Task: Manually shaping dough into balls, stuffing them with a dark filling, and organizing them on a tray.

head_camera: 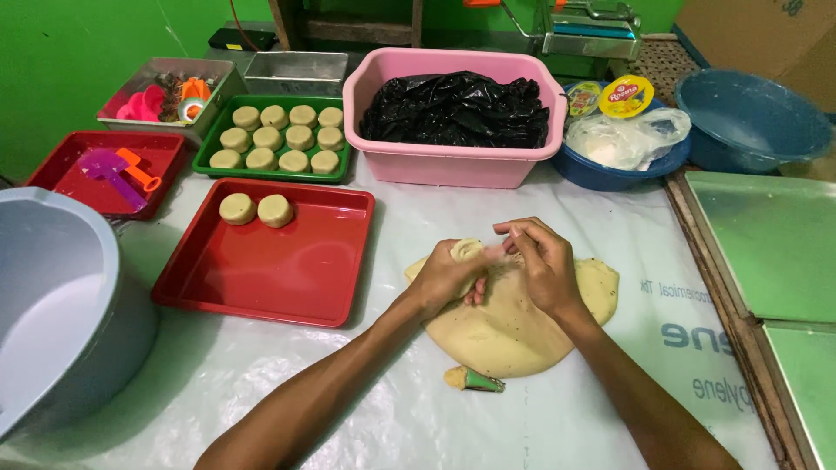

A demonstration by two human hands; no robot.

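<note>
Single head-worn view, looking steeply down and forward — close over the white plastic-covered table [218,383], green wall [52,61] beyond.

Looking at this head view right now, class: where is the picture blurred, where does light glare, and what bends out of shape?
Head view: the left hand and right hand smear slightly over the dough; soft glare on the red tray and plastic sheet; the grey bowl looks stretched at the edge.
</note>
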